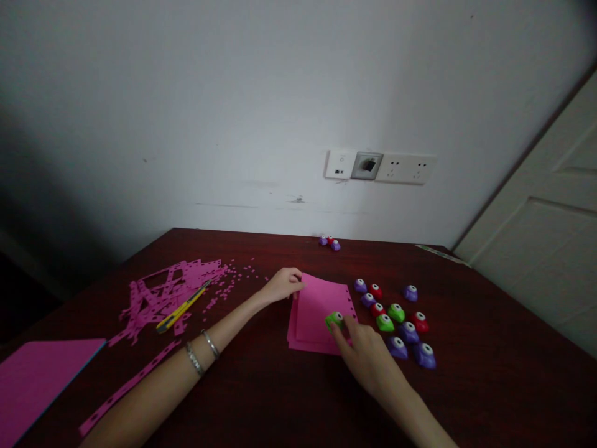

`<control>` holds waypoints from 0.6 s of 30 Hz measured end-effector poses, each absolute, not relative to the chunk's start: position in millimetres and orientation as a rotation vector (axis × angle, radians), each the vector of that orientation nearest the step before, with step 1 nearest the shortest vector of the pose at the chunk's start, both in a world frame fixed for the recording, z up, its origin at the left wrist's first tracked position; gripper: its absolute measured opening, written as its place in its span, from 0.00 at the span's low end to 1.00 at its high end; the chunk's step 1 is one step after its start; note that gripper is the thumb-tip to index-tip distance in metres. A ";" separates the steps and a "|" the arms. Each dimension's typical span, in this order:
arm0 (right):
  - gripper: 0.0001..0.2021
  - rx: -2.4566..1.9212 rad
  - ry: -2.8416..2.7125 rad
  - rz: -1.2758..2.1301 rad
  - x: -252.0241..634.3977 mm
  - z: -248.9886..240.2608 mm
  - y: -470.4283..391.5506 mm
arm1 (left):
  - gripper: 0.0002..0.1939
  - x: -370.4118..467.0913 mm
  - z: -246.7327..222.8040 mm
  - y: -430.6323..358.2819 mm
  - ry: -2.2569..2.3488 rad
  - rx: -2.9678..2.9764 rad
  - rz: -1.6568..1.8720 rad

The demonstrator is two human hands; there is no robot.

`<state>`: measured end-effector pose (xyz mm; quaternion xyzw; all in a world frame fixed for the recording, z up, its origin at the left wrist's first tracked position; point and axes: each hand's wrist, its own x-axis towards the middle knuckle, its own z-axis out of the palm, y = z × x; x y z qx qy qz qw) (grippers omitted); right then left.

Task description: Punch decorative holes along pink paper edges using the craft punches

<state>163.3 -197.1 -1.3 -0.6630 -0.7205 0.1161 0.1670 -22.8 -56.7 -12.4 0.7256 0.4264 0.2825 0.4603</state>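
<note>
Pink paper sheets (317, 311) lie stacked in the middle of the dark table, a row of small punched shapes along the top sheet's right edge. My left hand (283, 285) pinches the upper left corner of the top sheet, which is slightly lifted. In my right hand (366, 351) is a green craft punch (334, 320), held over the paper's lower right part; whether its slot is on an edge is hidden by the fingers. Right of the paper stand several purple, red and green craft punches (396, 312).
Cut pink strips (172, 289) and tiny punched bits (224, 289) are heaped at left, with a yellow utility knife (184, 308) on them. A larger pink stack (41, 379) lies at the front left. Three small punches (330, 241) sit by the wall below the sockets (405, 168).
</note>
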 end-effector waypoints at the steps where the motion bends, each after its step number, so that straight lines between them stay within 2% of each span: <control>1: 0.15 -1.889 -2.041 0.337 162.8 0.1 -197.9 | 0.09 -23.1 -11.6 -57.7 1.042 1.755 0.647; 6: 0.14 -1.805 -2.016 0.445 163.0 4.7 -198.6 | 0.12 -25.9 -6.7 -61.9 0.973 1.716 0.465; 9: 0.15 -1.738 -2.005 0.474 165.1 6.6 -197.9 | 0.12 -29.4 -2.8 -60.2 0.975 1.695 0.488; 18: 0.16 -1.762 -1.994 0.172 169.1 10.9 -200.1 | 0.09 -41.7 10.1 -46.8 1.011 1.507 0.734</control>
